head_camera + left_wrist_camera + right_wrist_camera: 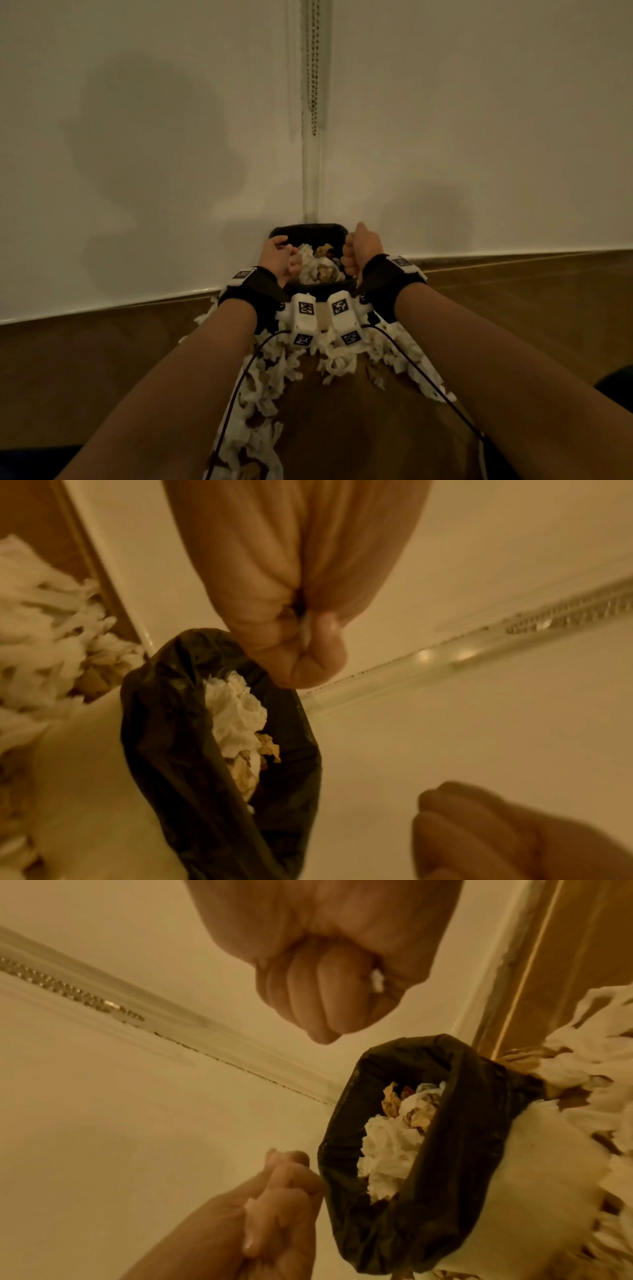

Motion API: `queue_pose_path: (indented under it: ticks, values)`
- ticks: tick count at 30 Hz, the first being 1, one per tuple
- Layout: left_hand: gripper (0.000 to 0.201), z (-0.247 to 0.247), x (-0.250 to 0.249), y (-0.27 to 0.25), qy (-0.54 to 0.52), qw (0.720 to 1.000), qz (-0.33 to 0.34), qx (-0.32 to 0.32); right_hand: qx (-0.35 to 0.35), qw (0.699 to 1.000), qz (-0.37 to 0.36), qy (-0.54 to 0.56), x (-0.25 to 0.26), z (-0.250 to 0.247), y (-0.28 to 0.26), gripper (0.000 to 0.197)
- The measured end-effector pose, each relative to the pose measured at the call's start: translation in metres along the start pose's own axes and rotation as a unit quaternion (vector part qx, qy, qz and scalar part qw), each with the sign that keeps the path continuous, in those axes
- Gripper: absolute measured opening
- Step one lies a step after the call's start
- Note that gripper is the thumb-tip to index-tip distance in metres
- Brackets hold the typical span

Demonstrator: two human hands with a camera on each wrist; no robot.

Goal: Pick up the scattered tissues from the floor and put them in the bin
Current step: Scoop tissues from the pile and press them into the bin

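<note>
Although the bin (310,229) stands in the wall corner, both forearms hide its lower body. Left hand (276,257) is curled, pinching a small white tissue scrap (306,626); right hand (360,247) is fisted around another scrap (377,980). Tissues (263,404) litter the floor (102,370) (more fill the bin). Wrist marker patterns carry no readable text.
</note>
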State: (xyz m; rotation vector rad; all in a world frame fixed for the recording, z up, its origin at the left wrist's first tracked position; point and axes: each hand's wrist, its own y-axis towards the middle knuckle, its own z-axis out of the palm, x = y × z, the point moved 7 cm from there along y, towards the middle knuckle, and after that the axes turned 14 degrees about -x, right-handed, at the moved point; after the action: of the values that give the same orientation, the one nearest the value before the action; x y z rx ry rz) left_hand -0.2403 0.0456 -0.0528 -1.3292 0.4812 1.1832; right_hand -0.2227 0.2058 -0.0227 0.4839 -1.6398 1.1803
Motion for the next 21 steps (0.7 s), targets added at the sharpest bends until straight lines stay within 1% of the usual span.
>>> queue_pose_path:
  ticks: [2,3,4,7,9,11,12,13,14,15,17,19,20,21]
  values:
    - [0.022,0.003,-0.003,0.016,0.091,0.993,0.071,-0.020,0.005,0.999,-0.030,-0.029,0.001,0.004,0.015,0.049]
    - [0.028,0.004,-0.005,0.023,0.138,0.984,0.108,-0.041,0.007,0.999,-0.035,-0.034,-0.001,0.005,0.022,0.047]
    - [0.036,0.004,-0.005,0.030,0.161,0.976,0.129,-0.070,0.004,0.999,-0.033,-0.030,-0.003,0.006,0.030,0.046]
    - [0.053,0.010,-0.007,0.051,0.177,0.957,0.186,-0.136,-0.017,0.999,-0.029,-0.022,-0.009,0.009,0.049,0.046]
    - [0.058,0.016,-0.009,0.060,0.229,0.932,0.236,-0.150,-0.031,1.000,-0.006,0.003,-0.015,0.012,0.058,0.051]
    - [0.059,0.023,-0.010,0.064,0.303,0.901,0.282,-0.132,-0.024,1.000,0.016,0.008,-0.023,0.015,0.063,0.057]
    - [0.057,0.026,-0.008,0.068,0.331,0.892,0.285,-0.115,-0.012,0.999,0.030,0.000,-0.028,0.018,0.065,0.058]
    - [0.053,0.029,-0.005,0.072,0.349,0.893,0.268,-0.095,0.004,0.999,0.044,0.003,-0.029,0.021,0.065,0.058]
    - [0.050,0.030,0.000,0.077,0.361,0.898,0.238,-0.080,0.025,0.998,0.057,0.018,-0.031,0.025,0.066,0.057]
    - [0.052,0.030,0.005,0.082,0.364,0.906,0.204,-0.072,0.043,0.996,0.073,0.032,-0.032,0.027,0.066,0.059]
    - [0.062,0.025,0.011,0.088,0.355,0.921,0.143,-0.067,0.078,0.991,0.101,0.046,-0.032,0.031,0.066,0.064]
    - [0.067,0.023,0.015,0.089,0.342,0.932,0.105,-0.054,0.114,0.986,0.115,0.049,-0.029,0.031,0.061,0.060]
    - [0.068,0.024,0.016,0.088,0.326,0.941,0.088,-0.037,0.134,0.982,0.119,0.054,-0.028,0.031,0.058,0.057]
    - [0.069,0.026,0.018,0.085,0.299,0.952,0.067,-0.012,0.148,0.980,0.125,0.052,-0.027,0.028,0.055,0.062]
